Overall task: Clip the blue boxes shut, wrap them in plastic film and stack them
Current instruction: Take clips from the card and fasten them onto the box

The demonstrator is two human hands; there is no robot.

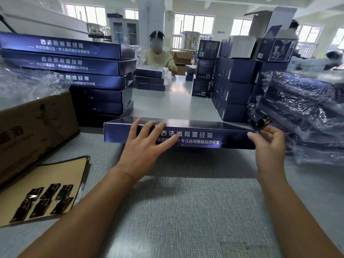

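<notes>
Lettering in white on the blue box (195,135) reads 古法透骨温经膏. A smaller line beneath ends 专注肩颈腰腿自然修复, and its start is covered by the left hand. The box is a single flat, wide, dark blue one with a glossy top. It lies on the grey table (186,202) straight ahead, long side facing the wearer.

The left hand (147,146) rests flat on that printed side, fingers straight and spread, gripping nothing. The right hand (268,144) is at the box's right end with its thumb tip touching the corner. Its other fingers are curled and pinch one small black-and-gold clip (261,122) just above that corner.

Left of the box stands a stack (83,71) of at least six identical boxes; the top three show the same title. Nearer the wearer on the left, a brown card sheet (61,170) carries about six spare clips (46,200). Beside it is a brown carton (28,136) whose print is too blurred to read, with crumpled film (28,84) above it.

On the right lie wrapped boxes (297,101); the film hides how many. Behind them, smaller blue boxes (236,86) are piled four high. Across the table a person (160,56) in a pale yellow top sits behind a pile (150,77) of three boxes.
</notes>
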